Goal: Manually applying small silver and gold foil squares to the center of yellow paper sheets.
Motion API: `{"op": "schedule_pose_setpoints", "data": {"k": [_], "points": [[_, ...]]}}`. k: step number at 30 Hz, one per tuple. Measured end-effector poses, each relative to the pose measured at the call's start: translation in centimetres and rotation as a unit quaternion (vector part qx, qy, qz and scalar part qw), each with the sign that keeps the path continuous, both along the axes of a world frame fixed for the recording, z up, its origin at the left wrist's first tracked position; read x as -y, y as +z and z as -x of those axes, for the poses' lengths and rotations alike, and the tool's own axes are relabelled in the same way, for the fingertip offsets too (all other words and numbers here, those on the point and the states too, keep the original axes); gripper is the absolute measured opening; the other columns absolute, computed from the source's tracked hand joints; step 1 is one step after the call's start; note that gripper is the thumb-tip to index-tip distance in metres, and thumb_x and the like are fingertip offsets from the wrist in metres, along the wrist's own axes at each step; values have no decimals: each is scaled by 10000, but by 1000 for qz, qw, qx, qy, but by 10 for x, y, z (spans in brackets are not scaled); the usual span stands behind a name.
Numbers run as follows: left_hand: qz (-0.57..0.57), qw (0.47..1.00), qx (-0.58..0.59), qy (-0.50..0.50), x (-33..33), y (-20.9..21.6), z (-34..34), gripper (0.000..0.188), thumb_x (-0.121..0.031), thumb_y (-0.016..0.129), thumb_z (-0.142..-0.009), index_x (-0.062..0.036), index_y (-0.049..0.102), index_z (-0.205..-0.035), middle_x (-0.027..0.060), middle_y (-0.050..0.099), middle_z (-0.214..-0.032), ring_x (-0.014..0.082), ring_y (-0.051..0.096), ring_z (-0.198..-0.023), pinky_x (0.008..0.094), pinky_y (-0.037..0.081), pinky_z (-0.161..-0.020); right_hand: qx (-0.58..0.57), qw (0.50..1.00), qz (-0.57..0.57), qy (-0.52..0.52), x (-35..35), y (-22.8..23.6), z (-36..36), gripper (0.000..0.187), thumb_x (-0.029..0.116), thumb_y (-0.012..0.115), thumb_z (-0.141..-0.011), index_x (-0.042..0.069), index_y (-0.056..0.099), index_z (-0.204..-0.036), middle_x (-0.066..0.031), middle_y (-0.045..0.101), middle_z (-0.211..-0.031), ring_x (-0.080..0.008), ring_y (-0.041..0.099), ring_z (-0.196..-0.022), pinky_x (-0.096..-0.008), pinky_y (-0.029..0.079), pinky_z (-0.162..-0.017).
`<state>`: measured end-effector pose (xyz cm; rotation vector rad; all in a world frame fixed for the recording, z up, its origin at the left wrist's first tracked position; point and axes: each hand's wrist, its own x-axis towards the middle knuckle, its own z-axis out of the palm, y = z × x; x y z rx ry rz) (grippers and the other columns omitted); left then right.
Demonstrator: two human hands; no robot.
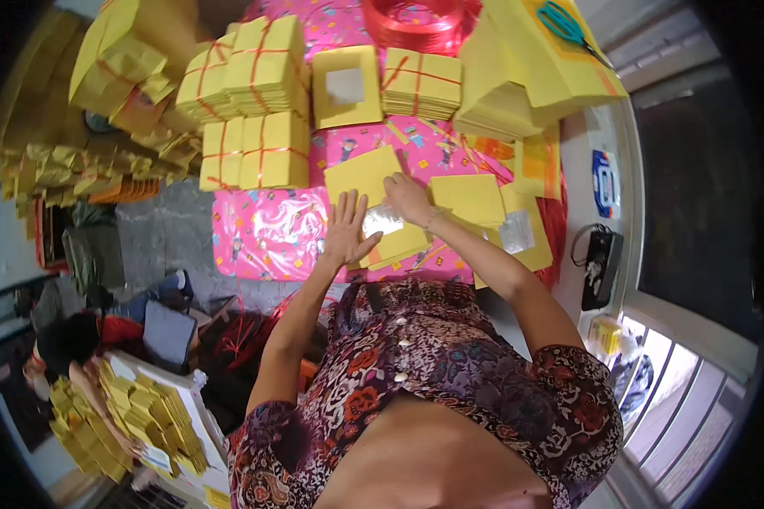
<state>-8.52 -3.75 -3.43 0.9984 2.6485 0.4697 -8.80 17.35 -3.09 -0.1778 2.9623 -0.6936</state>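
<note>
In front of me on the pink table cover lies a pile of yellow joss paper [361,174] with a shiny silver patch [382,220]. My left hand [345,231] rests flat on the pile's left side, fingers spread. Curled and closed, my right hand [408,197] presses on the paper just above the silver patch; what its fingers pinch, if anything, is hidden. Right of it sits a plain yellow stack [467,199], and beyond that another yellow sheet with a silver patch [516,231].
Bundles tied with red string [263,153] stand at the far left of the pink cover [267,233]. A red string roll [420,25] sits at the back. Teal-handled scissors [562,21] lie on a tall yellow stack [505,76]. At lower left, another person's arm [102,399] reaches over yellow paper.
</note>
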Motion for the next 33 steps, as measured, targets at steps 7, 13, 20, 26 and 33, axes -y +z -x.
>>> {"op": "schedule_pose_setpoints", "data": {"k": [7, 13, 20, 26, 33], "points": [[-37, 998, 1, -45, 1, -3, 4, 858, -560, 500, -906, -14, 215, -1503, 264, 154, -1555, 451, 109, -1442, 518, 149, -1160, 14, 1000, -3, 12, 3, 7, 0, 285, 189, 675, -790, 24, 547, -984, -140, 574, -987, -329, 590, -971, -426, 501, -826], [-196, 979, 58, -5, 12, -3, 19, 555, -280, 448, -993, 3, 336, -1456, 238, 279, -1523, 426, 206, -1422, 476, 193, -1154, -189, 962, -126, 152, 4, 9, 7, 203, 170, 596, -815, 49, 564, -974, -107, 568, -940, -261, 600, -914, -380, 522, -724], [-269, 934, -26, 234, 8, 3, 43, 475, -249, 590, -937, 61, 486, -1281, 241, 540, -1218, 329, 538, -1096, 411, 425, -943, -160, 953, -165, 199, -6, 9, 13, 99, 147, 572, -800, 55, 601, -821, -75, 597, -827, -224, 632, -763, -342, 519, -650], [-478, 629, 427, 440, -3, -16, 71, 637, -154, 646, -872, 2, 276, -1366, 136, 594, -958, 203, 597, -661, 314, 487, -545, -230, 950, -126, 167, -9, 23, 20, 120, 155, 596, -775, 41, 581, -811, -74, 589, -793, -218, 620, -758, -364, 519, -645], [-498, 673, 345, 424, -21, 37, 51, 471, -70, 580, -891, -52, 395, -1323, 70, 600, -990, 164, 615, -811, 294, 505, -595, -246, 953, 86, -157, 4, 73, -2, 493, 224, 630, -860, 20, 460, -1276, -203, 543, -1192, -374, 520, -1164, -464, 415, -998]]}}
